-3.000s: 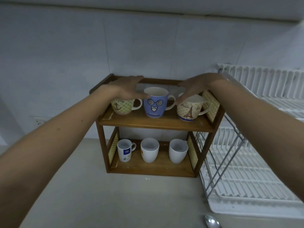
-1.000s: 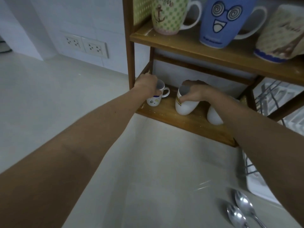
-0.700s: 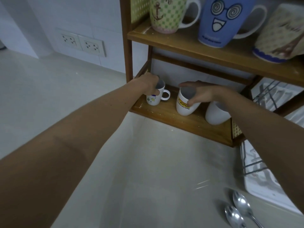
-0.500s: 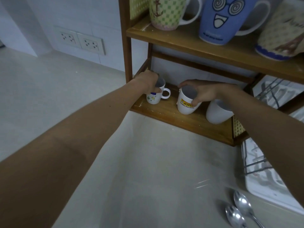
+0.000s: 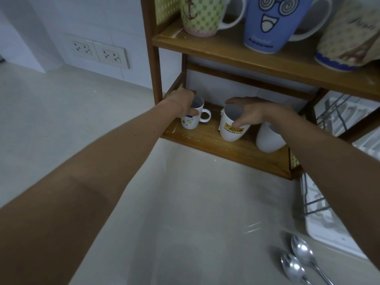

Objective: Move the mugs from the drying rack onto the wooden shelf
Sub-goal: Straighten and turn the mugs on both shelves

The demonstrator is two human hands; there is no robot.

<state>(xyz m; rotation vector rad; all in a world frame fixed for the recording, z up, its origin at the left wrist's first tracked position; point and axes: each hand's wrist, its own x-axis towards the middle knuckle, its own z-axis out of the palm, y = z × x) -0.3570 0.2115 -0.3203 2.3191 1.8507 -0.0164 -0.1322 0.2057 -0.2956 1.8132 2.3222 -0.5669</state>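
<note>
The left grip (image 5: 183, 105), a bare hand, is curled round a small white mug with a printed front (image 5: 190, 121), thumb across its near wall, the handle pointing to 3 o'clock. The right grip (image 5: 249, 113) is wrapped over the rim of a white Jotun mug (image 5: 231, 131), thumb on the near side and fingers over the far side. Both mugs sit open end up on the lower board of the wooden shelf (image 5: 216, 146), apparently resting there and not lifted. At 4 o'clock of the Jotun mug, just beside it, stands a plain white mug (image 5: 267, 144), partly hidden by the right forearm.

On the upper board, at 12 o'clock, are a green-checked anchor mug (image 5: 200, 15), a blue mug with a cartoon face (image 5: 267, 23) and a cream mug with a tower print (image 5: 349, 42).

The drying rack (image 5: 339, 118), at 3 o'clock behind the shelf, shows no mug in the part visible. The moving looks practically complete: six mugs are shelved, and what is left seems to be settling these two and letting go. Two spoons (image 5: 302, 254) lie on the table (image 5: 185, 202) at 5 o'clock.
</note>
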